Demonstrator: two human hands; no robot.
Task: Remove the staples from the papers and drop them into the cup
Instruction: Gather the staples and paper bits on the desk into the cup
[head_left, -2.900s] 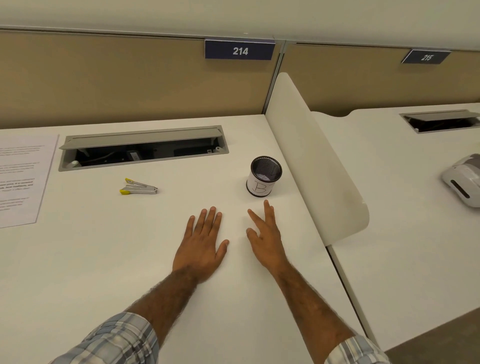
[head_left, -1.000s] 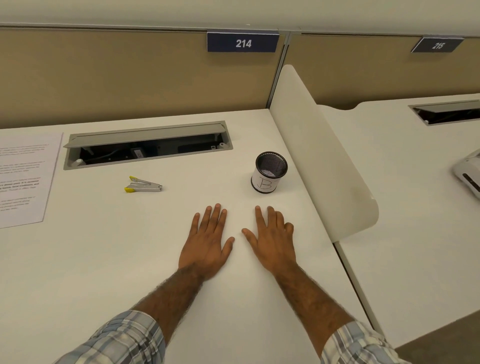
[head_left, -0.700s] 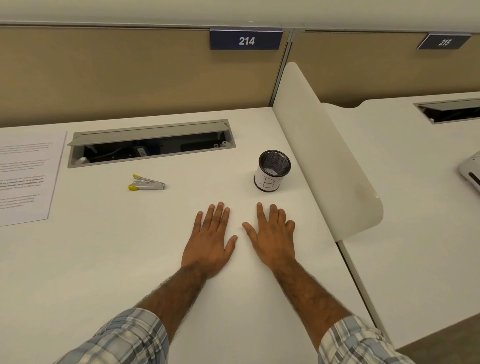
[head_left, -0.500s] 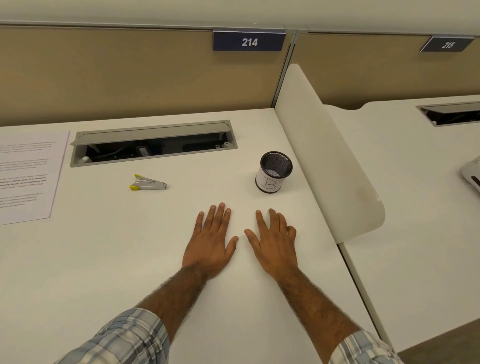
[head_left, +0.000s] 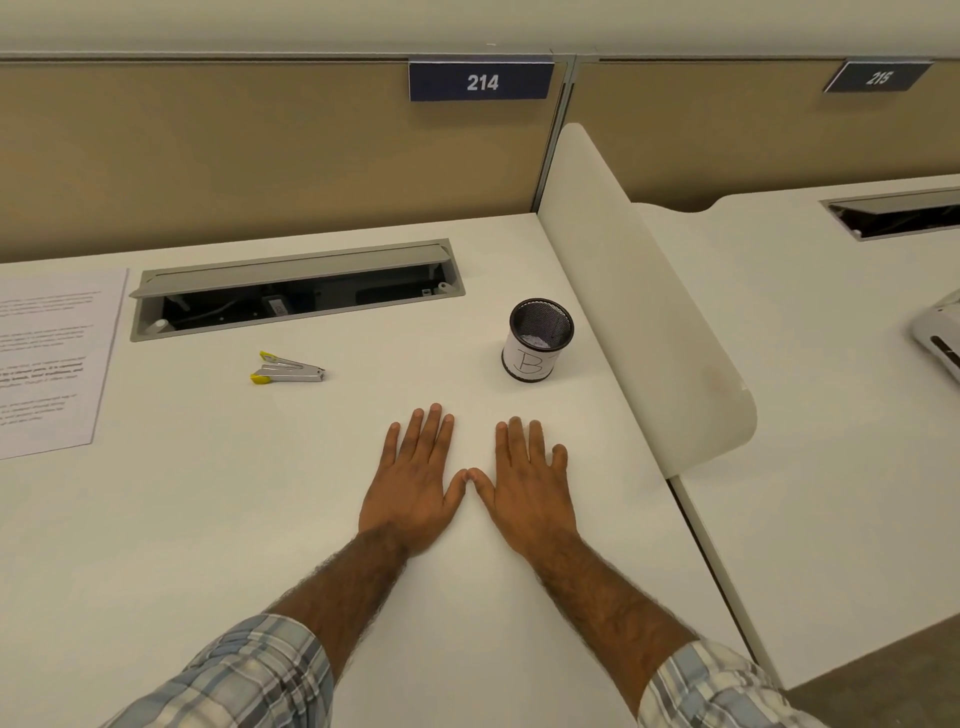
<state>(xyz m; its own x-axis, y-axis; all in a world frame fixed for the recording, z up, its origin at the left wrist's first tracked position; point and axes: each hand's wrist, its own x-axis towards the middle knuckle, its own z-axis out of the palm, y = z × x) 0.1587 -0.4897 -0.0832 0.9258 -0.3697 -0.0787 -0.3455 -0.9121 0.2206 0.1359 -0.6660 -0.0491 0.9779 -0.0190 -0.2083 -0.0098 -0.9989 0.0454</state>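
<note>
Zero staples pulled, seemingly: left hand, right hand flat and empty on desk; staple remover, papers, cup untouched.

- An open-plan office with numbered workstations.
- Seat signs "214" and "215" on a tan partition.
- White table with a cable hatch and a divider panel.

Printed papers lie flat at the frame's left edge. A silver, yellow-tipped staple remover lies left of centre. A black mesh cup, white-labelled, stands upright right of centre.
</note>
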